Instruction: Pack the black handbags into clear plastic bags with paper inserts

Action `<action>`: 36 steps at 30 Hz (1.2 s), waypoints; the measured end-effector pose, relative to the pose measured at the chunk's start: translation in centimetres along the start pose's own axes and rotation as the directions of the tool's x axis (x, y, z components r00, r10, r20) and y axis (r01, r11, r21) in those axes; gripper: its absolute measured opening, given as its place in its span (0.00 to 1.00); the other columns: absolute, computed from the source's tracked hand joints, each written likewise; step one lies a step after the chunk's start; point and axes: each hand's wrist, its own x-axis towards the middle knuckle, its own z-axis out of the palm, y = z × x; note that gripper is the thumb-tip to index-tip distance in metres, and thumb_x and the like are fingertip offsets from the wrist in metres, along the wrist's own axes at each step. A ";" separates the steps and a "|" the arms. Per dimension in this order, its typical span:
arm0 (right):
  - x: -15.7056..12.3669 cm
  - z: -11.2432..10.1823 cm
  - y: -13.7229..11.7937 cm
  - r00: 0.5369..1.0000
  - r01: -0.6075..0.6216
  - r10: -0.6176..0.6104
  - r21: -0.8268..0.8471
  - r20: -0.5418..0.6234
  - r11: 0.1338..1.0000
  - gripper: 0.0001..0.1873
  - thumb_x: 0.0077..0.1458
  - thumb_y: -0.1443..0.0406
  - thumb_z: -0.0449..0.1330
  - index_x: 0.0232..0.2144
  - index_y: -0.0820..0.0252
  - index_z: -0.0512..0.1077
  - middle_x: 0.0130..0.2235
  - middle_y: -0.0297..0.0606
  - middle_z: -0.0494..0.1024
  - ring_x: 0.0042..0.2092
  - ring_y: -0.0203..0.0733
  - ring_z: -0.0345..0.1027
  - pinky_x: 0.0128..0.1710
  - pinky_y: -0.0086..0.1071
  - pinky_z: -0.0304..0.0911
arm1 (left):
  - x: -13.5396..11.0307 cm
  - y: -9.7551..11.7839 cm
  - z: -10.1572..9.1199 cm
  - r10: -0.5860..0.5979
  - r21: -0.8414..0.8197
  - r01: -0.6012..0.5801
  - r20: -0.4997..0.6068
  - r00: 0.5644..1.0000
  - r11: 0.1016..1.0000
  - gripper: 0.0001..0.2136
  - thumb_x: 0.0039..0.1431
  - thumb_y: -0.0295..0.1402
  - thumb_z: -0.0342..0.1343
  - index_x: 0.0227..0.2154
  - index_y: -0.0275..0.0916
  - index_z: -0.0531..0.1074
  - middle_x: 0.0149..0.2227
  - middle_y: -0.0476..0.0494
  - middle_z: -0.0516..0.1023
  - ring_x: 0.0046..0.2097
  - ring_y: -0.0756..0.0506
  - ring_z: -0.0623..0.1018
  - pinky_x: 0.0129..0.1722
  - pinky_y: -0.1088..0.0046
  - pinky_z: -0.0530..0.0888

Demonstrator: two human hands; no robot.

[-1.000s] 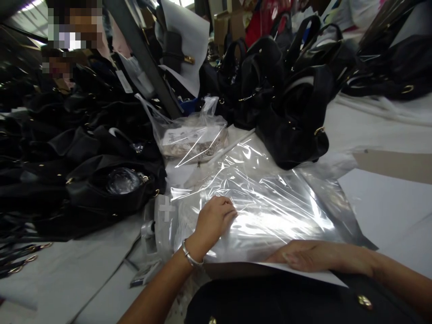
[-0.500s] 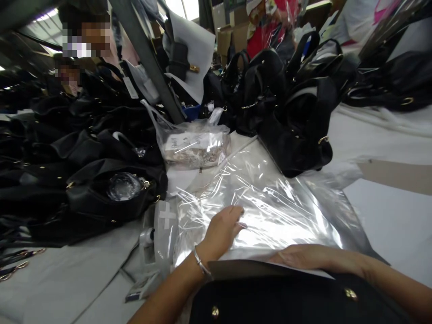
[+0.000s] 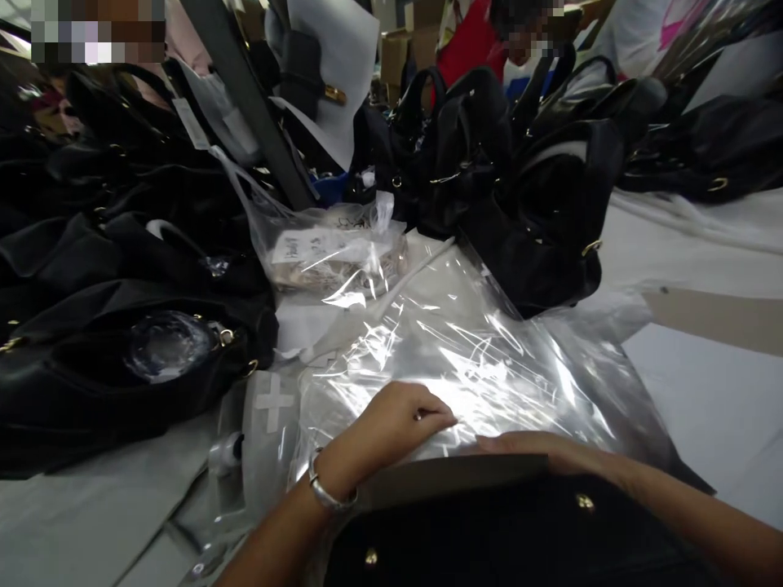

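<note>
A black bag with gold studs lies closest to me at the bottom, a grey-brown panel edge along its top. My left hand, a silver bangle at its wrist, is over the clear plastic bags just beyond that edge. Its thumb and forefinger are pinched together; whatever is between them is too small to make out. My right hand reaches in from the right behind the black bag, next to the shiny plastic. The bag hides part of it, and its grip does not show.
Several black handbags stand behind the plastic, and more black bags are heaped at left. A clear bag with a labelled bundle sits at the plastic's far edge. A clear tape dispenser is left of my hand. White sheets lie right.
My left thumb and forefinger have closed into a pinch. My view has shifted, so the bags at left appear farther left. A person's head now shows at the back.
</note>
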 end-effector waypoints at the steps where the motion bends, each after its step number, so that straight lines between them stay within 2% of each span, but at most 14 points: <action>1: 0.5 -0.1 -0.1 1.000 0.000 0.000 -0.007 -0.016 1.000 0.26 0.63 0.46 0.55 0.48 0.58 0.79 0.43 0.39 0.80 0.54 0.55 0.70 0.61 0.46 0.56 | 0.1 0.0 0.1 0.019 0.022 -0.019 0.008 1.000 1.000 0.08 0.64 0.36 0.59 0.33 0.43 0.82 0.34 0.51 0.83 0.37 0.47 0.79 0.38 0.74 0.70; 4: 1.3 -0.8 -0.2 0.997 0.000 0.003 0.034 -0.081 0.999 0.24 0.61 0.48 0.58 0.49 0.57 0.79 0.47 0.39 0.80 0.56 0.54 0.69 0.62 0.47 0.54 | 0.2 -0.2 0.5 0.048 0.053 -0.048 0.010 0.999 0.997 0.10 0.65 0.35 0.58 0.29 0.43 0.81 0.30 0.52 0.81 0.36 0.48 0.78 0.37 0.74 0.68; 10: -1.5 -0.9 -1.1 0.970 -0.137 0.210 0.433 -0.124 0.891 0.27 0.63 0.50 0.57 0.56 0.58 0.74 0.50 0.43 0.79 0.55 0.51 0.72 0.63 0.47 0.57 | 0.0 -1.3 0.9 0.011 -0.019 -0.012 -0.010 1.000 1.000 0.07 0.65 0.36 0.59 0.35 0.45 0.82 0.31 0.52 0.79 0.36 0.49 0.77 0.37 0.74 0.68; 12: -2.9 -0.8 -1.7 0.961 -0.118 0.205 0.398 -0.183 0.910 0.26 0.64 0.52 0.56 0.59 0.57 0.71 0.53 0.43 0.78 0.56 0.51 0.70 0.63 0.47 0.58 | -0.1 -1.5 1.1 0.010 -0.036 -0.010 -0.006 1.000 0.999 0.07 0.65 0.36 0.59 0.35 0.45 0.82 0.32 0.52 0.80 0.37 0.49 0.77 0.38 0.74 0.69; 14: -4.3 -0.8 -2.0 0.937 -0.116 0.162 0.163 -0.309 0.980 0.26 0.63 0.51 0.57 0.58 0.54 0.72 0.54 0.42 0.77 0.57 0.53 0.69 0.62 0.48 0.60 | -0.2 -1.6 1.2 0.014 -0.066 -0.016 -0.027 1.000 0.998 0.07 0.65 0.35 0.59 0.35 0.45 0.82 0.33 0.51 0.80 0.37 0.49 0.78 0.39 0.74 0.70; 16: -5.4 -0.7 -1.9 0.875 -0.139 0.025 -0.202 -0.484 0.969 0.24 0.61 0.49 0.59 0.53 0.52 0.76 0.52 0.41 0.78 0.55 0.55 0.70 0.58 0.47 0.65 | -0.4 -1.5 1.2 0.026 -0.081 -0.031 -0.055 0.998 0.996 0.06 0.65 0.35 0.59 0.35 0.46 0.82 0.34 0.52 0.80 0.38 0.49 0.78 0.40 0.73 0.71; 18: -6.2 -0.3 -1.7 0.754 -0.155 -0.269 -0.560 -0.600 0.814 0.19 0.59 0.49 0.61 0.47 0.49 0.79 0.46 0.40 0.80 0.48 0.54 0.74 0.49 0.44 0.70 | -0.6 -1.4 1.2 0.050 -0.072 -0.056 -0.082 0.995 0.996 0.06 0.65 0.35 0.59 0.37 0.47 0.82 0.35 0.51 0.80 0.38 0.49 0.78 0.40 0.73 0.71; 21: -6.6 0.0 -1.7 0.514 -0.234 -0.700 -0.867 -0.495 0.441 0.18 0.58 0.51 0.62 0.48 0.46 0.77 0.44 0.41 0.80 0.41 0.52 0.74 0.40 0.42 0.70 | -0.9 -1.0 1.0 0.088 -0.034 -0.092 -0.108 0.990 0.995 0.07 0.66 0.35 0.58 0.39 0.48 0.82 0.35 0.51 0.79 0.39 0.49 0.78 0.40 0.73 0.71; 22: -6.4 -0.1 -1.9 0.481 -0.273 -0.769 -0.905 -0.421 0.325 0.21 0.58 0.51 0.62 0.52 0.47 0.74 0.47 0.42 0.78 0.44 0.53 0.73 0.41 0.43 0.70 | -0.9 -0.8 1.0 0.098 -0.022 -0.101 -0.111 0.989 0.995 0.07 0.67 0.36 0.57 0.39 0.48 0.81 0.36 0.50 0.79 0.39 0.49 0.78 0.40 0.72 0.71; 23: -6.0 -0.4 -2.1 0.492 -0.300 -0.797 -0.927 -0.351 0.223 0.24 0.58 0.52 0.62 0.56 0.47 0.71 0.50 0.42 0.76 0.48 0.54 0.72 0.44 0.44 0.69 | -1.0 -0.7 1.0 0.108 -0.012 -0.110 -0.114 0.988 0.994 0.08 0.67 0.36 0.57 0.40 0.48 0.81 0.36 0.50 0.79 0.39 0.49 0.77 0.40 0.72 0.71; 25: -5.2 -1.2 -2.6 0.598 -0.296 -0.764 -0.953 -0.242 0.071 0.29 0.59 0.53 0.62 0.61 0.49 0.66 0.56 0.44 0.72 0.54 0.57 0.67 0.50 0.47 0.66 | -1.0 -0.4 0.9 0.137 0.014 -0.136 -0.119 0.983 0.991 0.08 0.67 0.37 0.56 0.40 0.48 0.81 0.36 0.50 0.79 0.39 0.49 0.77 0.39 0.73 0.71; 28: -4.2 -2.5 -3.1 0.705 -0.237 -0.696 -0.970 -0.133 -0.054 0.21 0.62 0.58 0.59 0.56 0.53 0.71 0.53 0.43 0.73 0.52 0.53 0.68 0.47 0.43 0.67 | -1.2 -0.2 0.8 0.202 0.077 -0.194 -0.116 0.973 0.978 0.08 0.68 0.37 0.56 0.41 0.47 0.80 0.36 0.49 0.78 0.39 0.49 0.77 0.39 0.74 0.71; 33: -5.7 -2.4 -2.1 0.662 -0.226 -0.747 -0.967 -0.065 -0.117 0.14 0.63 0.68 0.54 0.46 0.52 0.76 0.41 0.39 0.78 0.40 0.43 0.71 0.36 0.35 0.64 | -3.6 -1.3 -0.4 0.166 0.284 -0.127 -0.115 0.979 0.950 0.11 0.66 0.28 0.56 0.48 0.47 0.77 0.44 0.47 0.78 0.45 0.47 0.77 0.44 0.71 0.74; 36: -7.4 -2.0 -0.6 0.577 -0.168 -0.806 -0.985 -0.130 0.038 0.15 0.64 0.60 0.56 0.50 0.45 0.76 0.43 0.37 0.79 0.41 0.44 0.73 0.39 0.36 0.65 | -6.9 -2.4 -0.8 0.008 0.484 0.107 -0.230 0.973 0.868 0.21 0.60 0.20 0.54 0.53 0.47 0.72 0.49 0.45 0.76 0.49 0.43 0.75 0.46 0.66 0.75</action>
